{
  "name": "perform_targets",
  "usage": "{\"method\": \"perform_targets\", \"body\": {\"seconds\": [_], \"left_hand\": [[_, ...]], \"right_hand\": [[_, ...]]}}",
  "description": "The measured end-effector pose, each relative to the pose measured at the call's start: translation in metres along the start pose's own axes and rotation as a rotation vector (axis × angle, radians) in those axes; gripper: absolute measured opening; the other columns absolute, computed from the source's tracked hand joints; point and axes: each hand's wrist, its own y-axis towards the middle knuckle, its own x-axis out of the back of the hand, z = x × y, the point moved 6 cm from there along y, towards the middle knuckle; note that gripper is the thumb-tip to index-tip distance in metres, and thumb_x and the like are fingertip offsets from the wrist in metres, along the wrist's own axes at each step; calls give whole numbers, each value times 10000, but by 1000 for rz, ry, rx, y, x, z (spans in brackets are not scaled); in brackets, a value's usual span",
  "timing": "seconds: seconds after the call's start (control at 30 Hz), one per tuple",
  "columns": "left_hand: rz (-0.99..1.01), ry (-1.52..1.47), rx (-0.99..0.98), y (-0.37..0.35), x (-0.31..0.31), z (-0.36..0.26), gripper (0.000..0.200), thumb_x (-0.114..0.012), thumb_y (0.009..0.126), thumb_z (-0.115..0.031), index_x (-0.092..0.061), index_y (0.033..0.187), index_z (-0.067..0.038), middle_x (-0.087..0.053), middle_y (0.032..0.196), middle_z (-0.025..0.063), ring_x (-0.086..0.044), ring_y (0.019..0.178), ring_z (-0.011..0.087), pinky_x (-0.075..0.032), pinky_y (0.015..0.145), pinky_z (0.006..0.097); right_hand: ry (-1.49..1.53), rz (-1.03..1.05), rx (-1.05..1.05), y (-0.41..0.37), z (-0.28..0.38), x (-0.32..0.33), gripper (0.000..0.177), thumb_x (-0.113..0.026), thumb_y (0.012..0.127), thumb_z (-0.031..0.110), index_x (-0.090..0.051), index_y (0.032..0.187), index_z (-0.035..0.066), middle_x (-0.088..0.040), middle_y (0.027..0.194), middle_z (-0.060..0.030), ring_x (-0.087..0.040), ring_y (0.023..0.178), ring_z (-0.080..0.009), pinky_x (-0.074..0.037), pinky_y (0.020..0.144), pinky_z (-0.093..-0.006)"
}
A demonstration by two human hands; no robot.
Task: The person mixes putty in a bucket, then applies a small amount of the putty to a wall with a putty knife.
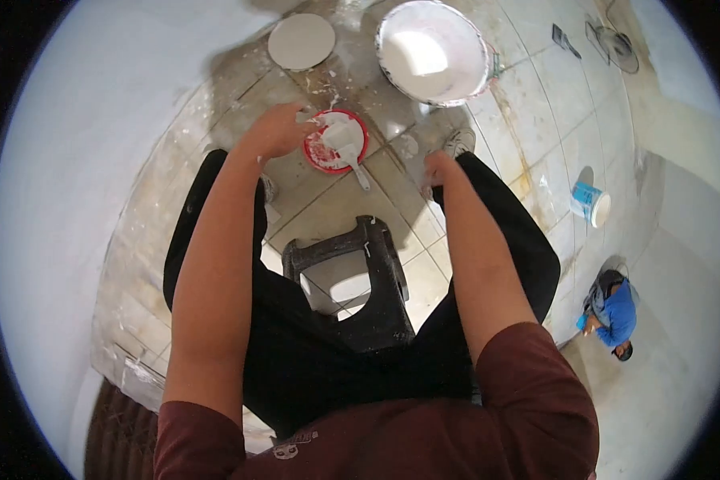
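A small red bowl holds white paste on the tiled floor. Lying in it is a paste-coated spatula, its pale handle sticking out over the near rim. My left hand reaches to the bowl's left side with its fingers closed. A small greyish-white patch shows at the fingertips, too small to name. My right hand is beside my right knee, above a shoe. Its fingers look curled in, and whatever may be inside them is hidden.
A large bucket with whitish contents stands beyond the bowl, beside a round white disc. Between my legs is a black plastic stool. To the right are a dark flat brush, a blue-and-white tub and a person in blue.
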Motion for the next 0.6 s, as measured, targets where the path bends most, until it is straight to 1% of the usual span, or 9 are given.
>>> {"method": "perform_targets", "body": {"seconds": [0.07,0.13,0.17,0.27,0.3,0.37,0.43,0.5,0.6], "left_hand": [[6,11,-8,-3,2,3,569,-561,868,-433,-536,1239,-3,-539,1240,243,-511,1160,368,-397,977,405],[-12,28,-11,-1,-1,10,571,-557,872,-444,-535,1248,-14,-535,1252,236,-510,1164,366,-396,981,401],[-13,33,3,-2,1,9,571,-553,875,-450,-536,1249,-19,-535,1254,232,-511,1164,364,-395,983,401],[-20,32,32,-5,4,8,571,-549,876,-459,-539,1252,-30,-536,1256,226,-514,1163,359,-393,988,399],[-21,29,33,-5,4,8,570,-551,874,-457,-539,1251,-30,-536,1255,225,-515,1162,358,-393,989,399],[-11,31,17,-3,0,12,566,-556,869,-451,-540,1249,-32,-537,1252,225,-515,1161,357,-393,989,400],[2,45,-8,2,-4,18,558,-561,863,-441,-542,1246,-35,-539,1248,226,-513,1161,357,-394,987,403],[16,24,22,-3,-3,17,542,-566,859,-426,-548,1236,-36,-543,1237,229,-510,1158,361,-393,988,406],[48,-1,57,-6,-1,12,524,-568,861,-412,-552,1229,-40,-548,1221,234,-508,1154,365,-390,989,409]], "right_hand": [[94,-258,105,-12,0,24,353,-587,811,347,-636,870,2,-646,851,-221,-630,742,-399,-518,714,-389],[931,-664,-437,-35,-32,57,469,-567,839,417,-572,1035,-9,-636,936,-240,-617,781,-432,-514,756,-407],[1347,-844,-719,-52,-41,57,537,-557,852,453,-540,1117,-14,-631,978,-250,-611,800,-448,-512,777,-417],[627,-1120,-1004,-82,-10,91,400,-509,886,323,-557,1112,-3,-613,1100,-201,-592,1005,-401,-505,824,-428],[604,-982,-875,-76,5,89,416,-470,900,333,-582,1093,-19,-621,1082,-221,-577,1046,-417,-479,863,-465],[39,-511,-459,-46,59,71,480,-488,884,397,-615,1065,-29,-628,1065,-238,-573,1064,-407,-444,914,-462],[187,-426,-298,11,58,-1,521,-485,879,441,-644,1024,-34,-620,1078,-250,-576,1060,-396,-436,928,-447],[38,-105,-110,11,121,-23,575,-554,844,448,-573,1156,-35,-604,1121,-250,-573,1067,-392,-434,935,-431],[293,-252,-281,35,129,-87,665,-657,768,449,-502,1236,4,-590,1142,-259,-564,1081,-386,-447,910,-437]]}}
